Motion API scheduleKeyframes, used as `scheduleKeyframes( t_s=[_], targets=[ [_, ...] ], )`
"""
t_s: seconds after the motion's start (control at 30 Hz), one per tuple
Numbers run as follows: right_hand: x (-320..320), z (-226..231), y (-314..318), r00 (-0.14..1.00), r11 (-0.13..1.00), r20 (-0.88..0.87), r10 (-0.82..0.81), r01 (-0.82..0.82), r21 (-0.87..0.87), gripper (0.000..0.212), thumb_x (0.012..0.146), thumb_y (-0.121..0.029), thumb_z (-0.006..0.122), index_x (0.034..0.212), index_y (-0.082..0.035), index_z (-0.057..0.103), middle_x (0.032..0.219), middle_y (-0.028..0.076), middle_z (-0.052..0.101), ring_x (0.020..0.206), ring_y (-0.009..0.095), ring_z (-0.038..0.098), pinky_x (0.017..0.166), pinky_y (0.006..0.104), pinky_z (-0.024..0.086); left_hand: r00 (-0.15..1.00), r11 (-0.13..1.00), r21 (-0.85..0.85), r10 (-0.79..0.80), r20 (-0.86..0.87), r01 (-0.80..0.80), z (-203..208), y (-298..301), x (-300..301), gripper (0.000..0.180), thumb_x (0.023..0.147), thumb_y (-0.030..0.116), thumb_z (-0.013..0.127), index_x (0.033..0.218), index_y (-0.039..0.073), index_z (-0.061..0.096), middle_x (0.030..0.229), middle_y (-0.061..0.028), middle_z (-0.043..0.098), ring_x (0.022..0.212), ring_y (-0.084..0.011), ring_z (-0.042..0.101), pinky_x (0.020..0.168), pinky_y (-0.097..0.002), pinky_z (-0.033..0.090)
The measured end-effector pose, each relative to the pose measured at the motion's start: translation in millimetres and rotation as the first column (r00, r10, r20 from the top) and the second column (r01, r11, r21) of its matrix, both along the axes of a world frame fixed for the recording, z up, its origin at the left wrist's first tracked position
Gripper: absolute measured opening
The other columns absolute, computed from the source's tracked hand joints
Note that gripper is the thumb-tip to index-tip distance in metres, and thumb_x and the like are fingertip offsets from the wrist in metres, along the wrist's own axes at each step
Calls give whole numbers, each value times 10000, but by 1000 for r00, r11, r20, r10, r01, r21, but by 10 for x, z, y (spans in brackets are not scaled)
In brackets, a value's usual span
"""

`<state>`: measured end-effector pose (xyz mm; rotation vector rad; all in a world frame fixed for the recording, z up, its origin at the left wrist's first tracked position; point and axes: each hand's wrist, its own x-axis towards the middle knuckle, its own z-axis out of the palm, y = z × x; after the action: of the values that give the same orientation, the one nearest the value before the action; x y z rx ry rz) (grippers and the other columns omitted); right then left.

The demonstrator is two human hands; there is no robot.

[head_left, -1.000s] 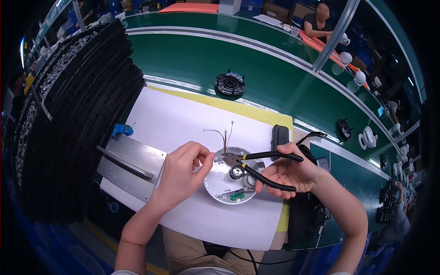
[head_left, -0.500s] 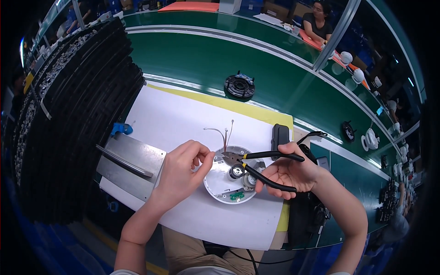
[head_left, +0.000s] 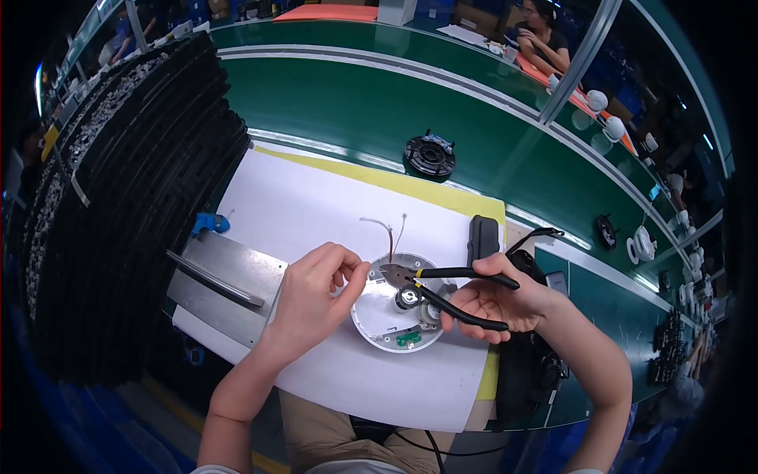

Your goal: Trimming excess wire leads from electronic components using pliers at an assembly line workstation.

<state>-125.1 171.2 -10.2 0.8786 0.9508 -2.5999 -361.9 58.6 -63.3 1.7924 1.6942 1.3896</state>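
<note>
Open white housing (head_left: pixel 379 325) with loose wires (head_left: pixel 391 241), at the centre of the frame, under work with diagonal cutters (head_left: pixel 401 275).

The left hand (head_left: pixel 312 288) holds its fingertips together beside the cutter blades; whether they pinch a wire is too small to tell. The right hand (head_left: pixel 513 296) is clamped on the cutters, whose handles stand apart. Judged done: a round black-and-silver component (head_left: pixel 408 297) and a green circuit board (head_left: pixel 408 339) lie inside the housing. Judged left: the wires rise unjoined above its upper rim, and no cover closes it. No finished cut can be made out.
</note>
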Motion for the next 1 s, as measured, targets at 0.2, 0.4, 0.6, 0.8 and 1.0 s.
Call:
scheduleKeyframes(
  t_s=[0.2,0.4,0.6,0.8,1.0],
  targets=[
    [-56,29,-67,998,982,47,46,-53,180,771,815,-588,365,1012,140,529,659,116,589,449,119,565,385,171,465,999,999,-4,46,25,-46,-6,-39,-60,76,791,5,619,743,-21,566,670,-58,563,543,-90,503,489,-212,394],
    [117,229,-44,1000,949,-12,-9,12,314,1041,636,-762,396,1043,191,493,643,150,574,432,154,546,328,212,423,876,994,-66,-46,481,89,142,-622,-265,68,775,-34,611,726,-34,563,702,-65,594,576,-113,546,546,-221,431],
    [714,256,-407,984,916,-169,50,23,401,1059,572,-725,550,1055,213,454,734,203,580,542,223,593,484,293,504,497,258,-426,-398,771,867,-455,-1490,-240,133,861,124,611,941,33,667,758,-50,637,643,-71,570,586,-209,468],
    [689,147,-1068,958,644,-94,270,-107,757,748,765,-583,572,1142,62,539,796,60,625,675,131,634,664,229,508,979,884,-435,-202,-25,171,-2602,-1954,405,276,885,174,467,1091,16,561,1032,-207,595,977,-309,572,858,-414,436],
    [627,-148,-1376,997,684,-72,31,31,729,767,762,-580,586,1139,85,524,741,60,610,646,133,614,632,235,497,955,733,-659,-288,-73,170,-2071,-1879,324,263,859,171,488,1032,-3,584,1022,-205,603,909,-377,577,789,-449,477]
  ],
)
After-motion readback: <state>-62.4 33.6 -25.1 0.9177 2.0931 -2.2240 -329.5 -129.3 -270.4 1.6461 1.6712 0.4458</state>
